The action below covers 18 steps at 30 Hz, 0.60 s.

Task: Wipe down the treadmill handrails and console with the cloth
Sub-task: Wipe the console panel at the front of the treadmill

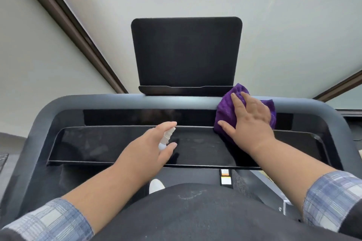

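Observation:
The treadmill's dark console (117, 143) stretches across the middle, framed by a grey curved handrail (98, 100). A black screen (186, 51) stands upright behind it. My right hand (248, 121) lies flat with spread fingers on a purple cloth (225, 111), pressing it against the console's upper right part and the rail edge. My left hand (150, 146) hovers over the console's middle and holds a small white spray bottle (166, 138) between forefinger and thumb, its nozzle pointing away from me.
A pale wall and a dark brown trim strip (64, 25) rise behind the treadmill. Below the console I see the belt area with a white shoe tip (156, 185) and warning stickers (225, 177).

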Each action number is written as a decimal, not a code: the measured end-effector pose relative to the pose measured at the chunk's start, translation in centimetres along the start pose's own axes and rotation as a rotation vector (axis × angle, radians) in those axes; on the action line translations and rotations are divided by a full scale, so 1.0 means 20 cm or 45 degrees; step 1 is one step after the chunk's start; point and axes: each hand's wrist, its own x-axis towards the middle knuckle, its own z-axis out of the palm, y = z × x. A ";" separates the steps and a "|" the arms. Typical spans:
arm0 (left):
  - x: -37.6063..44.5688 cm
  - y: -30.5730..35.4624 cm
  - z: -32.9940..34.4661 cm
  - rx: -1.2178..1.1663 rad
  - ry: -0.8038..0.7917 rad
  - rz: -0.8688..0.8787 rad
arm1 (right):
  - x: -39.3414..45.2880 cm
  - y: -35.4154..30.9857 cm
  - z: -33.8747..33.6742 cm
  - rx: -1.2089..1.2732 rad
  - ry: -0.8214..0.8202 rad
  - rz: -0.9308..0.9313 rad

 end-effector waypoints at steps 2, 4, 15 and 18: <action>-0.05 -0.05 -0.03 -0.065 0.005 0.011 | 0.01 -0.07 0.02 -0.008 0.009 0.037; -0.09 -0.09 -0.06 -0.106 0.032 0.042 | 0.01 -0.13 0.04 -0.028 0.009 0.076; -0.10 -0.40 -0.28 -0.095 0.043 0.307 | 0.01 -0.61 0.20 -0.005 0.204 -0.003; -0.10 -0.51 -0.34 -0.053 0.042 0.378 | 0.02 -0.76 0.23 -0.016 0.277 -0.037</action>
